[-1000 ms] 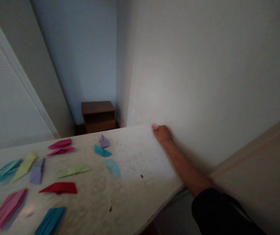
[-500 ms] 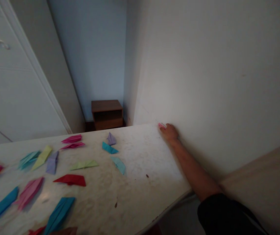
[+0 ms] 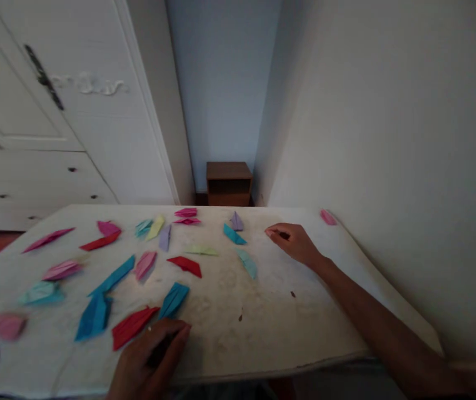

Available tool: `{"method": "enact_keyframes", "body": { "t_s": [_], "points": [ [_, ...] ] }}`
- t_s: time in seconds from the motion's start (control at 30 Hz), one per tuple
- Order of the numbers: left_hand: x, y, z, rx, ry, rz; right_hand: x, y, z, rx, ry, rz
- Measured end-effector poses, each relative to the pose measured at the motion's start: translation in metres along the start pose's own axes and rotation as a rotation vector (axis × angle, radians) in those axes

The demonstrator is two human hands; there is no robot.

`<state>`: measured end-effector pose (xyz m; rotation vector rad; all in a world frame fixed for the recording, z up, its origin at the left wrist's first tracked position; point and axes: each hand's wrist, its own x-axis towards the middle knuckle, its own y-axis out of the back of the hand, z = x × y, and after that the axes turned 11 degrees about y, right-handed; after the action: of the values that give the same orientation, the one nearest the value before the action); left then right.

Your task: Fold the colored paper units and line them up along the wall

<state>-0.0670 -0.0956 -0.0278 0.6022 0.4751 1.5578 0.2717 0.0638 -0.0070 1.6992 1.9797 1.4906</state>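
Note:
My right hand (image 3: 294, 243) hovers over the right part of the white table (image 3: 271, 328), its fingers curled together around nothing I can see. To its right, a pink folded paper (image 3: 328, 216) lies by the wall at the table's far corner. To its left are a lilac folded paper (image 3: 236, 221), a blue one (image 3: 234, 234) and a pale aqua one (image 3: 246, 263). At the near edge, my left hand (image 3: 150, 358) is closed with thumb and fingertips together, nothing visible in it. Just beyond it lie a red folded paper (image 3: 133, 328) and a blue one (image 3: 174, 300).
Several more folded papers in pink, red, blue and green spread over the table's left half, such as a pink one (image 3: 63, 270). A white wardrobe (image 3: 150, 139) and a brown nightstand (image 3: 229, 171) stand beyond. The wall (image 3: 387, 139) borders the right side.
My right hand has let go of the pink folded paper at the far corner and drawn back leftward. My left hand has come further into view as the camera turned left.

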Motion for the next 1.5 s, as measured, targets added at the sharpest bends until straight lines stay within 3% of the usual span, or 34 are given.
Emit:
{"method": "enact_keyframes", "body": {
  "t_s": [0.13,0.23,0.37,0.47,0.53,0.63,0.73,0.83,0.93,1.07,1.17,1.33,1.5],
  "points": [
    [-0.001,0.008,0.008,-0.097,0.016,-0.089,-0.007,-0.021,-0.038,0.111,0.165,-0.125],
    [-0.005,0.017,0.008,-0.157,0.016,-0.091,-0.014,-0.03,-0.055,0.136,0.291,-0.211],
    [-0.001,0.042,-0.002,0.035,-0.185,0.173,-0.026,-0.042,-0.068,0.111,0.486,-0.286],
    [0.004,0.065,-0.02,0.222,-0.225,0.34,-0.036,-0.053,-0.075,0.09,0.62,-0.339],
    [0.005,0.076,-0.031,0.303,-0.197,0.335,-0.042,-0.057,-0.078,0.092,0.662,-0.357],
    [0.003,0.084,-0.039,0.359,-0.138,0.18,-0.045,-0.059,-0.079,0.119,0.659,-0.358],
    [0.0,0.083,-0.034,0.373,-0.099,0.041,-0.044,-0.058,-0.079,0.133,0.638,-0.348],
    [-0.001,0.081,-0.027,0.372,-0.061,0.015,-0.042,-0.057,-0.079,0.128,0.631,-0.351],
    [0.0,0.079,-0.025,0.366,-0.075,0.164,-0.042,-0.057,-0.081,0.14,0.628,-0.35],
    [0.003,0.072,-0.019,0.344,-0.147,0.613,-0.042,-0.057,-0.082,0.151,0.635,-0.353],
    [0.008,0.058,-0.006,0.243,-0.145,0.805,-0.042,-0.057,-0.081,0.144,0.631,-0.349],
    [0.021,0.03,0.014,-0.134,-0.086,0.752,-0.041,-0.058,-0.081,0.152,0.633,-0.345],
    [0.03,0.02,0.028,-0.106,-0.179,0.777,-0.042,-0.059,-0.079,0.113,0.633,-0.356]
  ]
}}
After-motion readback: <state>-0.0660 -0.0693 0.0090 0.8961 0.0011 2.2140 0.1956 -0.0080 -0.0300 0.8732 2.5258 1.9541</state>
